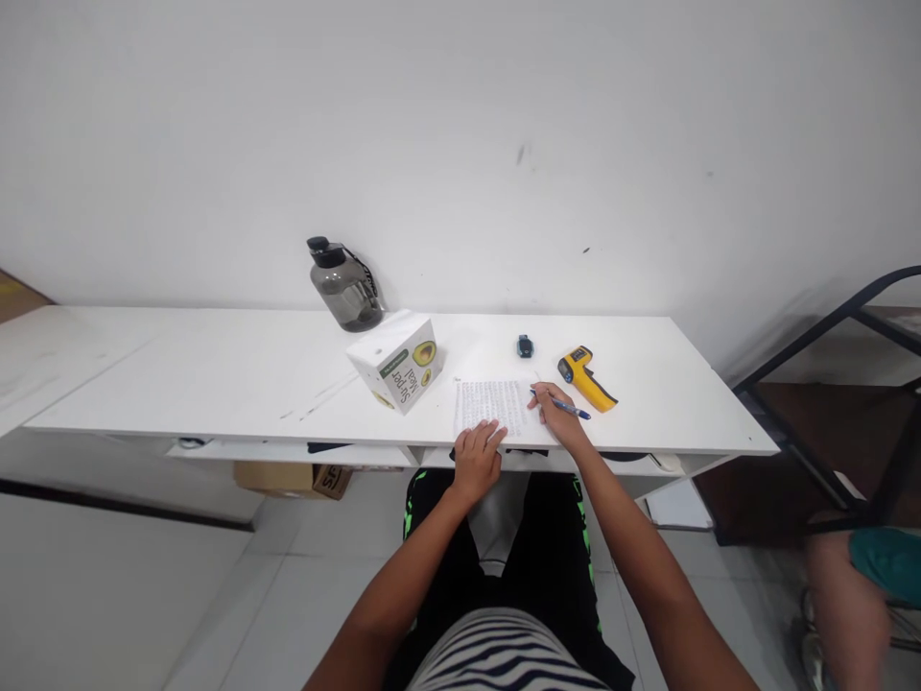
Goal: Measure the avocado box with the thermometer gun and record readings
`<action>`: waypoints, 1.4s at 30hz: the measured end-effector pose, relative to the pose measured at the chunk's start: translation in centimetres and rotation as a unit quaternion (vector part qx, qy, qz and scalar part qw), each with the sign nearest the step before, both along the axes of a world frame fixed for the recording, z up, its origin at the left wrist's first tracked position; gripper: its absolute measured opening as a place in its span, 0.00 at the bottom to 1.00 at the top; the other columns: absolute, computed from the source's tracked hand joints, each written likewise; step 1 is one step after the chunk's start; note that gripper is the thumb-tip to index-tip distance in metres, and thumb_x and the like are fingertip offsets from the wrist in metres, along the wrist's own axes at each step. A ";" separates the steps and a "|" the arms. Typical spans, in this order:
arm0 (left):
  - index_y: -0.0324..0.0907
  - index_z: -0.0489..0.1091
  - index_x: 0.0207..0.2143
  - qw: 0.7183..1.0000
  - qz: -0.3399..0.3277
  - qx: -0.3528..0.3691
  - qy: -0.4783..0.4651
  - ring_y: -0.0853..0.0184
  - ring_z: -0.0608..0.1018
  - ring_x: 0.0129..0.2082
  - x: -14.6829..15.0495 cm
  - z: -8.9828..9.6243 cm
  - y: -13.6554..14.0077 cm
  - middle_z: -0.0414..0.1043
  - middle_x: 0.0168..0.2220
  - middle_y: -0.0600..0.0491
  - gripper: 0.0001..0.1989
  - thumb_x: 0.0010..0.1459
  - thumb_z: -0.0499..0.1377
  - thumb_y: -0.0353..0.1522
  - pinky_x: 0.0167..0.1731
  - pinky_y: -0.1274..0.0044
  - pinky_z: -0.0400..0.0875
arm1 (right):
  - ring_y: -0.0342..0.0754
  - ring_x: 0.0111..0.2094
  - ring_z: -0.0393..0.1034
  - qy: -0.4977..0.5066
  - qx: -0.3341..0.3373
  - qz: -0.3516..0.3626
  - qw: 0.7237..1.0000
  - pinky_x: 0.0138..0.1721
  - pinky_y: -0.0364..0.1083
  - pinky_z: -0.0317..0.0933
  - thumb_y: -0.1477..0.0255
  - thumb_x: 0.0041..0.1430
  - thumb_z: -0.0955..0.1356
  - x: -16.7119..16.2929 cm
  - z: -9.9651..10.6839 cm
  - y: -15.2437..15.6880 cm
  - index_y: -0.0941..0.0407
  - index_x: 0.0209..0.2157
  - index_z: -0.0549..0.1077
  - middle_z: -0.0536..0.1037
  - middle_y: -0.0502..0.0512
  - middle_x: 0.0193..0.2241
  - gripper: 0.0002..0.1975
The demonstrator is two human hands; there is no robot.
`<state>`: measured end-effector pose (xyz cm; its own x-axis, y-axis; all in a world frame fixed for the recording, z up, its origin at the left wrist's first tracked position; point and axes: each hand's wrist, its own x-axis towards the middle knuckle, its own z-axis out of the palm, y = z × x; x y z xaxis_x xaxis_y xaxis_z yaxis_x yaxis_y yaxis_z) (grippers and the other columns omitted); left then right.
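Note:
A sheet of paper (489, 403) covered in rows of handwriting lies near the front edge of the white desk (251, 384). My left hand (479, 459) rests with fingers spread over the lower left edge of the sheet. At the right side of the paper, my right hand (554, 411) grips a blue pen (579, 413), its tip at the paper's right part. Just right of that hand lies a yellow infrared thermometer (590, 379). Behind the paper sits a small dark watch (525, 345) with a blue edge.
Left of the paper stands a white box (399, 365) with avocado pictures. A grey water bottle (345, 288) is behind it by the wall. Below the desk are a shelf and a cardboard box (288, 478). A dark metal frame (813, 355) and another person's leg (849, 595) are at right.

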<state>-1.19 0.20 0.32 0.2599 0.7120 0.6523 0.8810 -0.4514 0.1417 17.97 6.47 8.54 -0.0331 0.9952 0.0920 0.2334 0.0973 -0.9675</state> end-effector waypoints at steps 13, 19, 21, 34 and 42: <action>0.46 0.70 0.46 0.999 -0.003 -0.016 -0.030 0.60 0.70 0.53 0.1 0.4 -0.2 0.72 0.50 0.51 0.21 0.51 0.53 0.23 0.52 0.64 0.56 | 0.44 0.29 0.69 0.036 0.091 -0.124 0.987 0.33 0.46 0.67 0.57 0.59 0.61 0.7 -2.6 1.0 0.56 0.55 0.62 0.72 0.59 0.44 0.26; 0.46 0.70 0.47 0.999 -0.006 -0.035 -0.036 0.61 0.70 0.53 0.0 0.7 -0.4 0.72 0.50 0.50 0.21 0.50 0.53 0.23 0.53 0.65 0.55 | 0.48 0.37 0.71 -0.136 0.173 -0.095 0.971 0.42 0.50 0.66 0.66 0.62 0.58 0.4 -3.0 0.9 0.58 0.55 0.62 0.73 0.60 0.41 0.21; 0.46 0.70 0.47 0.998 -0.009 -0.035 -0.045 0.61 0.69 0.53 0.0 0.7 -0.4 0.72 0.50 0.51 0.22 0.50 0.53 0.22 0.52 0.65 0.55 | 0.51 0.43 0.69 -0.216 0.202 -0.060 0.953 0.45 0.52 0.65 0.72 0.60 0.58 0.1 -3.1 0.8 0.59 0.57 0.61 0.72 0.62 0.42 0.22; 0.46 0.66 0.52 0.999 -0.037 -0.032 -0.023 0.62 0.67 0.56 -0.8 0.9 -0.8 0.69 0.54 0.51 0.27 0.50 0.51 0.21 0.56 0.65 0.53 | 0.56 0.47 0.62 -0.500 0.123 -0.002 0.857 0.45 0.52 0.59 0.81 0.56 0.58 -2.0 -1.4 0.8 0.64 0.64 0.47 0.65 0.70 0.51 0.33; 0.45 0.65 0.54 0.997 -0.056 -0.047 -0.025 0.61 0.66 0.56 -1.0 1.5 -1.1 0.68 0.55 0.50 0.25 0.53 0.51 0.23 0.55 0.64 0.54 | 0.53 0.45 0.64 -0.387 0.172 -0.042 0.905 0.45 0.50 0.59 0.72 0.63 0.56 -1.9 -1.9 0.1 0.60 0.64 0.49 0.71 0.63 0.46 0.28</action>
<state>-2.15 -0.91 1.85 0.3102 0.7385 0.5987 0.8166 -0.5294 0.2299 16.09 6.54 6.66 -0.1454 0.9141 0.3786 0.8484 0.3120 -0.4276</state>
